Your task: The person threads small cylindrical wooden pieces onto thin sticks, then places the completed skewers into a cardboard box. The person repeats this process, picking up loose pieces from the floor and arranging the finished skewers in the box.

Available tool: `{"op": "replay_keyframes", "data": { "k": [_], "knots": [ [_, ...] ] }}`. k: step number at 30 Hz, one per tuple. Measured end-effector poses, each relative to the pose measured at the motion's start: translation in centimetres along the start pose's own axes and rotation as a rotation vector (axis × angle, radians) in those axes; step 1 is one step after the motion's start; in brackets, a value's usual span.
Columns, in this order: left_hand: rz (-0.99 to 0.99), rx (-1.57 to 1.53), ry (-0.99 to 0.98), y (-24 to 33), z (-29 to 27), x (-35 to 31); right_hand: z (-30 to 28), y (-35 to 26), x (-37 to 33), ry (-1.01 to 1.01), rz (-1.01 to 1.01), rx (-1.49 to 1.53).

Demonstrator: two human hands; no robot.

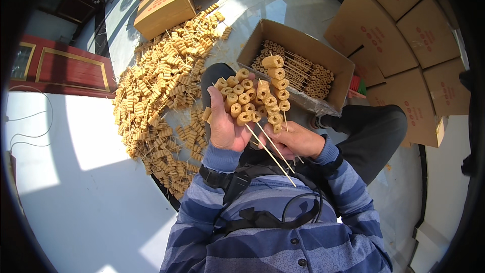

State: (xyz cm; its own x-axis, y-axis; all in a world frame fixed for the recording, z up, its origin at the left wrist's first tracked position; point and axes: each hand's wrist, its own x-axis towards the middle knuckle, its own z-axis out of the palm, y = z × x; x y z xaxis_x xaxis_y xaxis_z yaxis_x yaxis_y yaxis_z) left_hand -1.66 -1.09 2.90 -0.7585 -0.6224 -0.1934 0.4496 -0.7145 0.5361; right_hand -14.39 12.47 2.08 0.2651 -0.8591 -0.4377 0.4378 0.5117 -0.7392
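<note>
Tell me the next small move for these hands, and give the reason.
Probably level the sticks: the left hand cradles a bunch of skewers, the right hand is at their lower ends, and the sticks jut out at uneven lengths and angles. Skewers in the open box lie in rows, so an even bunch would likely match them better.

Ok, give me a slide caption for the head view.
Left hand and right hand hold skewers of tubular pieces, with a loose pile at left and an open box of more ahead.
</note>
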Motion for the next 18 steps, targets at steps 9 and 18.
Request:
{"op": "replay_keyframes", "data": {
  "k": [9, 18],
  "knots": [
    [-0.055, -0.067, 0.019, -0.4, -0.8, 0.0, -0.5, 0.5, 0.2, -0.119, -0.091, 0.04],
    [0.03, -0.04, 0.074, 0.4, -1.7, 0.2, -2.3, -0.2, -0.5, 0.205, -0.123, -0.033]
  ]
}}
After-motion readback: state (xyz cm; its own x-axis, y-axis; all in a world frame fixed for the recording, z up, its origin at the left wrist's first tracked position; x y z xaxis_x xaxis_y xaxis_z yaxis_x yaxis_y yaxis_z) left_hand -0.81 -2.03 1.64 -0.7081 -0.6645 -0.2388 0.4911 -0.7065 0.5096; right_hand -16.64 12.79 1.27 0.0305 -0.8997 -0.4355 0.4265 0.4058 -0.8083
